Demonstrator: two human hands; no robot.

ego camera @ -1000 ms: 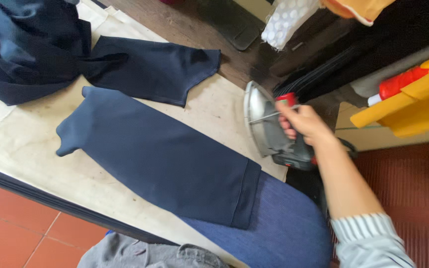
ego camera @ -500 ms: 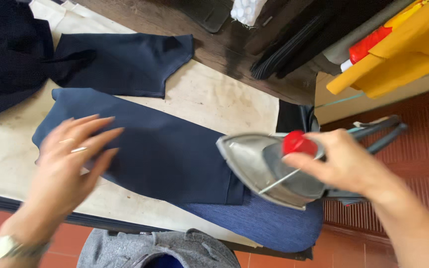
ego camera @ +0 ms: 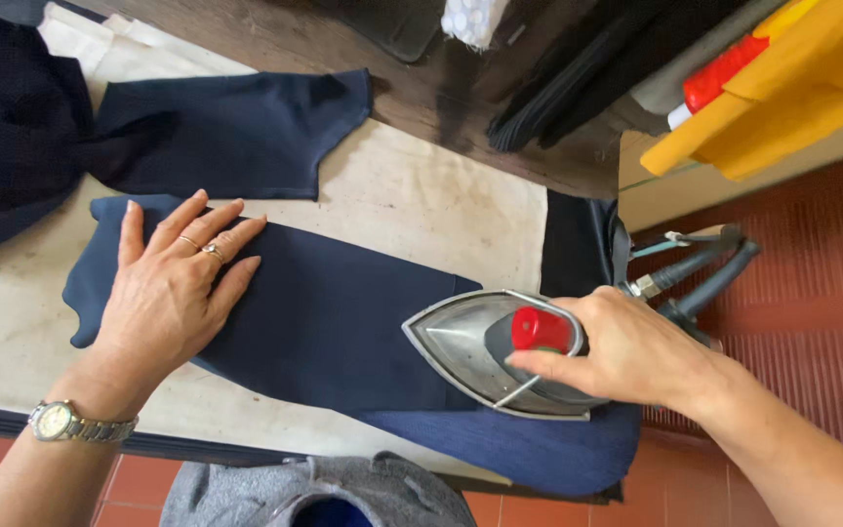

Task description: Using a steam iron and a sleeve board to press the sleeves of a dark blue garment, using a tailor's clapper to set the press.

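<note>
We laid our left hand (ego camera: 173,293) flat, fingers spread wide, on the navy sleeve piece (ego camera: 314,312), while our right hand (ego camera: 626,351) wrapped the iron (ego camera: 500,353) just beyond those fingertips. To press cleanly, we judged, the cloth needed holding taut ahead of the soleplate.

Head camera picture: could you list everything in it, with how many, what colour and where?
navy fabric piece: one, dark blue, flat on the board, under the left hand and the iron's tip
second navy piece: one, dark blue, behind it, joined to a dark bundle at far left
iron: one, silver with a red knob, on the fabric's right end
ironing board cover: one, cream, stained
blue pad: one, under the iron at the board's near edge
yellow cloth: one pile, upper right
wristwatch: one, silver, left wrist
left hand: flat on the fabric, two rings
right hand: gripping the iron
</note>
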